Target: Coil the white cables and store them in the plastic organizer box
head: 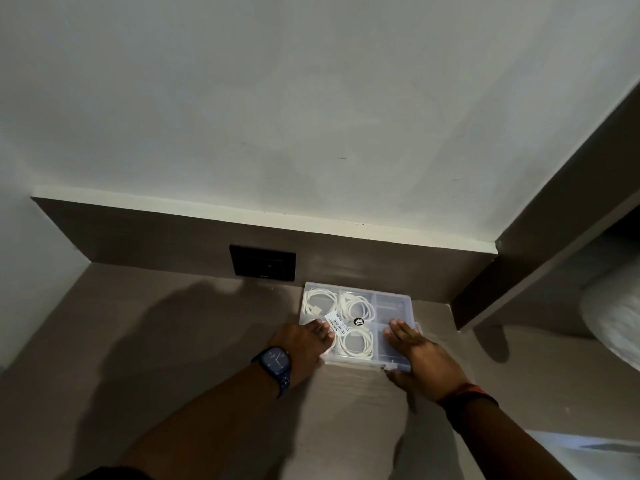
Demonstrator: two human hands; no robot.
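Observation:
A clear plastic organizer box [391, 306] lies on the brown desk against the back panel, its lid down with a price label and a black sticker on top. Three coiled white cables show through the lid: one [318, 301] at the back left, one [360, 306] in the back middle, one [358, 342] at the front middle. My left hand [304, 344] rests flat on the box's front left part. My right hand [419, 358] lies on the front right corner, fingers on the lid and thumb against the front edge.
A black wall socket [263, 266] sits in the brown back panel left of the box. A brown shelf side [540, 237] rises at the right, with a white rounded object [613, 317] beyond it. The brown desk [173, 341] stretches to the left.

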